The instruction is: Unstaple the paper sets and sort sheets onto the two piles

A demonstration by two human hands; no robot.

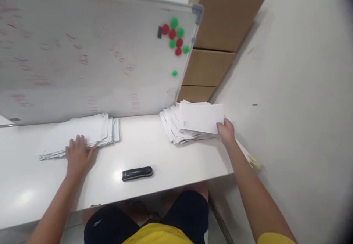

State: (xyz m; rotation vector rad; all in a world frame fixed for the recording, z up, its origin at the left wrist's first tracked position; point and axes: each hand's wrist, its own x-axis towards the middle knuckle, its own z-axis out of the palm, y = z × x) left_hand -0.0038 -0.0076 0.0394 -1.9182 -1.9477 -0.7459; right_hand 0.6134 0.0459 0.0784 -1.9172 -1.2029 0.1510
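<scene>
My left hand (78, 154) rests with spread fingers on the near edge of a stack of white envelopes (79, 132) at the left of the white table. At the right, my right hand (226, 130) pinches the right end of a white envelope (201, 116), which has small print at its lower left corner. That envelope lies over a fanned pile of envelopes (172, 124). Between the two piles and closer to me is a black stapler (137, 173), touched by neither hand.
Behind the table (179, 167) leans a whiteboard (96, 60) with red writing and several red and green magnets (174, 22). Brown cardboard boxes (220, 20) are stacked beside it, against the wall (289, 89). Some yellowish papers (256, 162) stick out behind my right forearm.
</scene>
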